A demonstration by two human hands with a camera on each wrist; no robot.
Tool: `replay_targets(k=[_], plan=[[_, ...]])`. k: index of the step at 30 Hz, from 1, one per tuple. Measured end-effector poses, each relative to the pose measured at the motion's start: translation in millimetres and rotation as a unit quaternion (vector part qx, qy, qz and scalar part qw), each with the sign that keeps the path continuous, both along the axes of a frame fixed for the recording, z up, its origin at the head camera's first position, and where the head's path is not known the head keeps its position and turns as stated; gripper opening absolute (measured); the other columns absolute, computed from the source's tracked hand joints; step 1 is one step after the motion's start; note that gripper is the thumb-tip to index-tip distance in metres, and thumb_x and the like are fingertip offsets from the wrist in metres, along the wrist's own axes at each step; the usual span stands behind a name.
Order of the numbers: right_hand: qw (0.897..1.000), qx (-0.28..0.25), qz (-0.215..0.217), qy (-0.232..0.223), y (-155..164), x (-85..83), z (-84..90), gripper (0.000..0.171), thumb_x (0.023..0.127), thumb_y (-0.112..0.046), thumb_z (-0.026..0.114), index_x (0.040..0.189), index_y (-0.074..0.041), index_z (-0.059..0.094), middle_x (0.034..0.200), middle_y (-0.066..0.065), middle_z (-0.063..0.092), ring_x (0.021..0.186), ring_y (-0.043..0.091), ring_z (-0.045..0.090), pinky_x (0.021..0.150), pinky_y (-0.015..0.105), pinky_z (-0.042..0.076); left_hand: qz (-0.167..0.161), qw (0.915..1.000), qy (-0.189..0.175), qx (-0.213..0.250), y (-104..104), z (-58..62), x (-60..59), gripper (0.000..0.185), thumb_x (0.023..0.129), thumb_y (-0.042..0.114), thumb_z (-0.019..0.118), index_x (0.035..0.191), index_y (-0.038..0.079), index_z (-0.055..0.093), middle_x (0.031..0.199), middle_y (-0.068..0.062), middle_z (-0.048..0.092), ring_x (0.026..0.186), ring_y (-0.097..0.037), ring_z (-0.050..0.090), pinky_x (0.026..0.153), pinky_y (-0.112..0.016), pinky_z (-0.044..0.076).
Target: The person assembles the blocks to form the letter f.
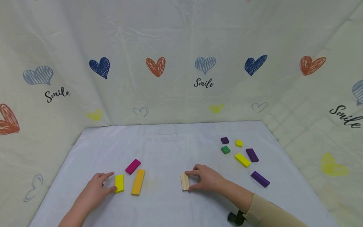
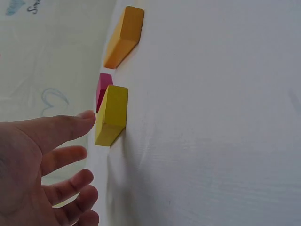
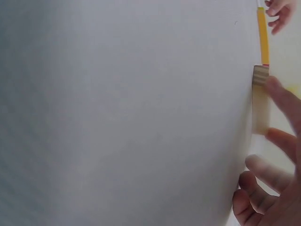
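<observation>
Near the middle of the table, my right hand (image 1: 208,178) pinches a pale striped wooden block (image 1: 185,182) between thumb and index finger, one at each end. In the right wrist view the block (image 3: 261,106) shows layered stripes on its near end, and the other fingers curl loosely. On the left, my left hand (image 1: 95,190) is spread beside a yellow block (image 1: 119,183). Its thumb tip is at the block's edge; whether it touches, I cannot tell. An orange block (image 1: 138,182) and a magenta block (image 1: 133,166) lie just right of the yellow one.
At the right lie purple blocks (image 1: 260,179), a longer yellow block (image 1: 242,160), a small yellow block (image 1: 239,143) and a green block (image 1: 225,149). A black object (image 1: 236,218) is by the right sleeve. Heart-printed cloth (image 1: 175,94) hangs behind the white-covered table (image 1: 161,214).
</observation>
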State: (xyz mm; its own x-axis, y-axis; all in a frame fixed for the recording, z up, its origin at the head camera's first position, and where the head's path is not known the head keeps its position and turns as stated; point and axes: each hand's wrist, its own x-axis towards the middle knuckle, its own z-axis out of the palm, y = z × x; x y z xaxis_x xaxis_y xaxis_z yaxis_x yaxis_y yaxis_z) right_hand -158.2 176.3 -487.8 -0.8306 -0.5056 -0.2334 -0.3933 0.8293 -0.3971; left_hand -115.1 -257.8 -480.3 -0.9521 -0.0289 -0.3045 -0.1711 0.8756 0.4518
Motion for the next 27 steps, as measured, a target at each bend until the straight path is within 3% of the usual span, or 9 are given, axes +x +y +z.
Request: replay_targets(k=[11, 27], plan=[[1.0, -0.002, -0.003, -0.007, 2, -1.0, -5.0, 0.067, 0.073, -0.06, 0.079, 0.134, -0.035, 0.064, 0.098, -0.011, 0.052, 0.083, 0.009, 0.046, 0.071, 0.025, 0.044, 0.014, 0.9992, -0.039, 0.002, -2, -10.5, -2.7, 0.082, 0.08, 0.045, 0.08, 0.143, 0.003, 0.049, 0.125, -0.021, 0.05, 0.088, -0.024, 0.05, 0.073, -0.037, 0.05], [1.0, -0.005, 0.0, -0.005, 3, -1.6, -5.0, 0.067, 0.074, -0.06, 0.079, 0.134, -0.037, 0.062, 0.099, -0.011, 0.053, 0.084, 0.008, 0.046, 0.073, 0.025, 0.045, 0.005, 0.9993, -0.037, 0.005, -3, -17.1, -3.0, 0.085, 0.075, 0.049, 0.082, 0.14, 0.002, 0.053, 0.124, -0.022, 0.049, 0.091, -0.025, 0.051, 0.08, -0.045, 0.053]])
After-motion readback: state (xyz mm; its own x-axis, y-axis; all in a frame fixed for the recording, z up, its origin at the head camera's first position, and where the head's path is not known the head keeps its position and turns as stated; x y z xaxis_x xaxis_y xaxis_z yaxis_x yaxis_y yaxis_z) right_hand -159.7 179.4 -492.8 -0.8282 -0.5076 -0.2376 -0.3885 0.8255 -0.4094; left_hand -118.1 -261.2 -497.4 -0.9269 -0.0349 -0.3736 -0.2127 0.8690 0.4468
